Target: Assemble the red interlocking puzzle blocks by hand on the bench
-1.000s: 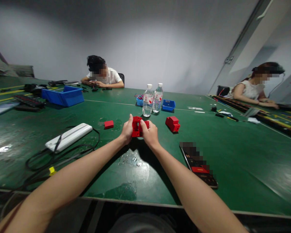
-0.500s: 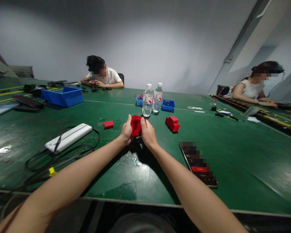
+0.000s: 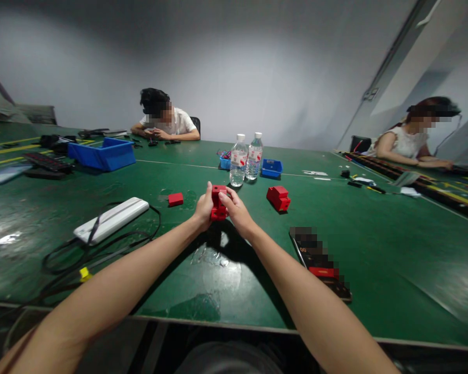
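Between my two hands, just above the green table, is a red block-like part. My left hand grips its left side, thumb pointing up. From the right, my right hand closes on it, with the thumb and fingertips on its face and upper right. A small red block lies on the table to the left of my hands. Farther right rests a larger stepped red part.
Two water bottles stand beyond my hands near a small blue tray. A white power bank with black cables lies left, a phone right. A large blue bin is far left. Two people sit across the table.
The red part has turned between my hands, and its open recess no longer faces me. My right thumb and fingers have shifted on it.
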Demonstrator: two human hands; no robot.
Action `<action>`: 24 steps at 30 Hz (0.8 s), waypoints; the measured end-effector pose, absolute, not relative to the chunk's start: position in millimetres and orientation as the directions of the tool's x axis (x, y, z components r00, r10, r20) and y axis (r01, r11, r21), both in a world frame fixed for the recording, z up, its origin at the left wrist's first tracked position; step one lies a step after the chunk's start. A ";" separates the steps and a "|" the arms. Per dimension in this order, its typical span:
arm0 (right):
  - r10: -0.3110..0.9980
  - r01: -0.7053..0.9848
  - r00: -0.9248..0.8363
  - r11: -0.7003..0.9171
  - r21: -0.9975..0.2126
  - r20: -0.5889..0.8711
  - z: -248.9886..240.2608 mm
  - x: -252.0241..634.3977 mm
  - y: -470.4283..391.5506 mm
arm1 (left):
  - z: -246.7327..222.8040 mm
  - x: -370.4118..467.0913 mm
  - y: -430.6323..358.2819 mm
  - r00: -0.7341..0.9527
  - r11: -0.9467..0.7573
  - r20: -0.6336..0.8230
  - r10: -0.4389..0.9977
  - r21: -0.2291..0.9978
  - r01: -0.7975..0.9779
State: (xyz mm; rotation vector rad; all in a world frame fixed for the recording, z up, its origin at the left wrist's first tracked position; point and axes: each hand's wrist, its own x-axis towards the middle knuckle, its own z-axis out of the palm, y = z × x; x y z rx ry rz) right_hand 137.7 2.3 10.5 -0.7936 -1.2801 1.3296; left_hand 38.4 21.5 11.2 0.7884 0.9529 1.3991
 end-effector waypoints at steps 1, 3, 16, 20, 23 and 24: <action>0.959 -0.228 -0.203 0.150 -0.962 0.198 7.7 137.9 4.0 | 9.4 37.4 23.1 -0.077 0.041 -0.080 0.994 0.912 -0.409; 0.965 -0.176 -0.187 0.153 -0.972 0.186 0.9 138.8 8.6 | 6.5 34.6 26.0 -0.014 0.096 -0.109 0.994 0.919 -0.382; 0.943 -0.048 -0.145 0.295 -0.954 0.299 -5.0 147.1 17.3 | 10.8 24.9 27.7 0.380 0.170 -0.021 0.925 0.916 -0.363; 0.939 -0.032 -0.127 0.317 -0.948 0.319 -6.7 145.7 18.1 | 12.1 26.4 27.3 0.349 0.136 -0.002 0.937 0.923 -0.359; 0.933 -0.016 -0.124 0.339 -0.941 0.338 -7.6 145.9 18.5 | 12.8 26.8 27.6 0.331 0.110 0.014 0.943 0.928 -0.355; 0.931 -0.013 -0.125 0.345 -0.939 0.344 -7.2 146.0 18.4 | 13.0 27.0 27.8 0.325 0.103 0.019 0.945 0.929 -0.355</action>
